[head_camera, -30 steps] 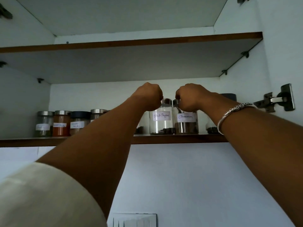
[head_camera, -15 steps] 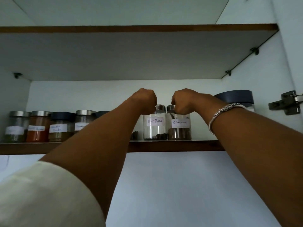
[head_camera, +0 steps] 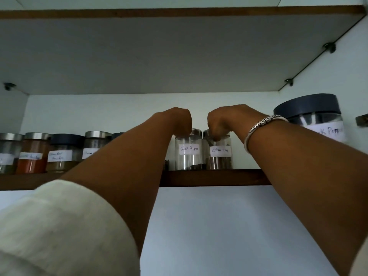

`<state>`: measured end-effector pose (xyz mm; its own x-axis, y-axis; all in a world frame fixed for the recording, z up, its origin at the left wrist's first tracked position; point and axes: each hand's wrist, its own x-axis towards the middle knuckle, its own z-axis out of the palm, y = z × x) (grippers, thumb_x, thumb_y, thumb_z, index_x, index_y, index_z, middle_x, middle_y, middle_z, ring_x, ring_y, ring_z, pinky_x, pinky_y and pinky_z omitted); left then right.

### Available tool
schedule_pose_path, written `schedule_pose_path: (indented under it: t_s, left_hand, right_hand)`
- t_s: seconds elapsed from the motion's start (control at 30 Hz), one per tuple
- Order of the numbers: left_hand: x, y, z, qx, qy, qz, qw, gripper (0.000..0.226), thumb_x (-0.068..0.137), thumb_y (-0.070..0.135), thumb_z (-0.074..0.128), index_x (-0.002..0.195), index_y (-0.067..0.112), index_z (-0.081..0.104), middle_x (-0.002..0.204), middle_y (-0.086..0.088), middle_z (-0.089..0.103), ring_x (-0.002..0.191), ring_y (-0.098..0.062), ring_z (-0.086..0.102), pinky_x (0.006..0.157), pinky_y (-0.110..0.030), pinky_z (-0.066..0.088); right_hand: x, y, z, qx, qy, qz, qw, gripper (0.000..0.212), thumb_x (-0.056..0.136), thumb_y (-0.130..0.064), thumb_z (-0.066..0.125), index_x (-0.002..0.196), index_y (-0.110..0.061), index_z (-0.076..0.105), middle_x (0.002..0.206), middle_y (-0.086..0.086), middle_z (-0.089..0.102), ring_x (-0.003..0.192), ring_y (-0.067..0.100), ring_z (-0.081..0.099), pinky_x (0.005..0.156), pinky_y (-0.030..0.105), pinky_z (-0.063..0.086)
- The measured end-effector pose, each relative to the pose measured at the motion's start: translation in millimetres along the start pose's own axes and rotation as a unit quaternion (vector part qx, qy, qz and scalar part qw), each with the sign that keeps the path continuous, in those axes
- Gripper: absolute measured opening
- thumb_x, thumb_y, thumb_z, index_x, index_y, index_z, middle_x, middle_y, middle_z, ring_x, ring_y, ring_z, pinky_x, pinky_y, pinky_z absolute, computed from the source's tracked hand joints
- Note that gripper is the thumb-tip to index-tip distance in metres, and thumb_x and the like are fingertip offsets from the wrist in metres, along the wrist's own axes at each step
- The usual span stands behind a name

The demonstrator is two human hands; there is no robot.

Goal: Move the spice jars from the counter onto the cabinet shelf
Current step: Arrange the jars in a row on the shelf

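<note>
Head view, labelled glass spice jars (head_camera: pixel 189 154), steel lids

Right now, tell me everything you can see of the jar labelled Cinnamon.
The Cinnamon jar is a small clear cylinder, glass by its look, with a shiny metal lid mostly hidden under the right hand, whose fingers close on its top. A white handwritten label crosses its middle. Dark brown contents fill roughly the lower part. It stands upright near the front edge of the wooden shelf, close beside the Black Pepper jar on its left; whether the two touch cannot be told.
</note>
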<state>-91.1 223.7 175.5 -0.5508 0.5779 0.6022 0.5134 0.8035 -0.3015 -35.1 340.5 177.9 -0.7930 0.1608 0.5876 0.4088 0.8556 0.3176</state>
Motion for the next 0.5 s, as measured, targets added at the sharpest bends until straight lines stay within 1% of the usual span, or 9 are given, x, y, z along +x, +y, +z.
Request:
schedule_pose_path:
  t_s: [0.07, 0.17, 0.27, 0.33, 0.37, 0.4, 0.43, 0.47, 0.5]
  left_hand:
    - [5, -1, 4, 0.008, -0.005, 0.001, 1.0, 0.031, 0.093, 0.016, 0.047, 0.117, 0.006, 0.062, 0.108, -0.008, 0.063, 0.089, -0.017, 0.05, 0.079, -0.026, 0.039]
    - [8, -1, 9, 0.009, -0.007, 0.001, 1.0, 0.027, 0.093, 0.016, 0.046, 0.11, 0.003, 0.062, 0.103, -0.009, 0.063, 0.084, -0.017, 0.05, 0.075, -0.027, 0.038]
    - [8, -1, 10, 0.009, 0.006, -0.002, 1.0, 0.023, 0.092, 0.017, 0.048, 0.104, 0.004, 0.062, 0.09, -0.006, 0.056, 0.079, -0.017, 0.05, 0.072, -0.027, 0.038]
    - [7, 1, 12, 0.012, 0.013, -0.006, 1.0, 0.02, 0.092, 0.018, 0.049, 0.1, 0.007, 0.063, 0.09, -0.006, 0.056, 0.08, -0.019, 0.052, 0.072, -0.027, 0.039]
    - [6, 1, 12, 0.015, 0.014, -0.004, 1.0, 0.018, 0.092, 0.018, 0.048, 0.097, 0.008, 0.062, 0.09, -0.006, 0.056, 0.078, -0.018, 0.051, 0.071, -0.027, 0.038]
    - [6, 1, 13, 0.017, 0.017, 0.002, 1.0, 0.017, 0.092, 0.018, 0.048, 0.093, 0.008, 0.062, 0.087, -0.007, 0.055, 0.075, -0.017, 0.049, 0.07, -0.028, 0.037]
    - [5, 1, 14, 0.016, 0.02, 0.005, 1.0, 0.018, 0.092, 0.018, 0.048, 0.091, 0.007, 0.062, 0.084, -0.006, 0.053, 0.074, -0.017, 0.047, 0.07, -0.028, 0.037]
    - [5, 0, 14, 0.013, 0.026, 0.006, 1.0, 0.019, 0.091, 0.019, 0.047, 0.088, 0.006, 0.061, 0.083, -0.006, 0.051, 0.075, -0.018, 0.047, 0.071, -0.029, 0.038]
    - [4, -1, 14, 0.013, 0.03, 0.006, 0.999, 0.02, 0.091, 0.019, 0.047, 0.083, 0.006, 0.059, 0.083, -0.006, 0.05, 0.076, -0.019, 0.047, 0.072, -0.029, 0.039]
  right_hand:
    - [3, 0, 3, -0.001, -0.011, -0.006, 1.0, 0.026, 0.075, -0.025, 0.065, 0.053, -0.02, 0.053, 0.067, 0.002, 0.056, 0.071, 0.022, 0.059, 0.072, 0.037, 0.053]
    - [7, 0, 9, 0.005, 0.001, -0.015, 1.0, 0.025, 0.075, -0.022, 0.063, 0.055, -0.02, 0.049, 0.066, 0.0, 0.053, 0.068, 0.02, 0.055, 0.073, 0.036, 0.051]
    - [6, 0, 12, 0.008, 0.011, -0.014, 1.0, 0.024, 0.079, -0.019, 0.058, 0.058, -0.021, 0.046, 0.068, 0.0, 0.05, 0.076, 0.023, 0.056, 0.078, 0.038, 0.052]
    - [3, 0, 12, 0.015, 0.009, -0.018, 1.0, 0.018, 0.081, -0.019, 0.056, 0.064, -0.02, 0.051, 0.071, 0.0, 0.05, 0.081, 0.024, 0.056, 0.082, 0.04, 0.052]
    - [1, 0, 12, 0.022, 0.011, -0.025, 0.999, 0.01, 0.082, -0.02, 0.055, 0.073, -0.017, 0.058, 0.077, 0.001, 0.053, 0.084, 0.025, 0.056, 0.085, 0.042, 0.052]
    - [1, 0, 12, 0.032, 0.012, -0.028, 0.999, 0.014, 0.083, -0.021, 0.054, 0.089, -0.014, 0.064, 0.087, 0.003, 0.059, 0.09, 0.026, 0.057, 0.088, 0.042, 0.051]
    - [1, 2, 12, 0.039, 0.014, -0.03, 0.999, 0.025, 0.085, -0.022, 0.053, 0.104, -0.012, 0.064, 0.101, 0.005, 0.062, 0.097, 0.027, 0.058, 0.09, 0.042, 0.05]
    - [-1, 2, 10, 0.046, 0.018, -0.029, 0.998, 0.033, 0.085, -0.023, 0.053, 0.114, -0.011, 0.062, 0.112, 0.007, 0.063, 0.103, 0.027, 0.058, 0.092, 0.042, 0.049]
    - [-1, 2, 10, 0.054, 0.022, -0.032, 0.998, 0.036, 0.086, -0.024, 0.052, 0.118, -0.01, 0.06, 0.119, 0.007, 0.062, 0.107, 0.028, 0.057, 0.094, 0.041, 0.048]
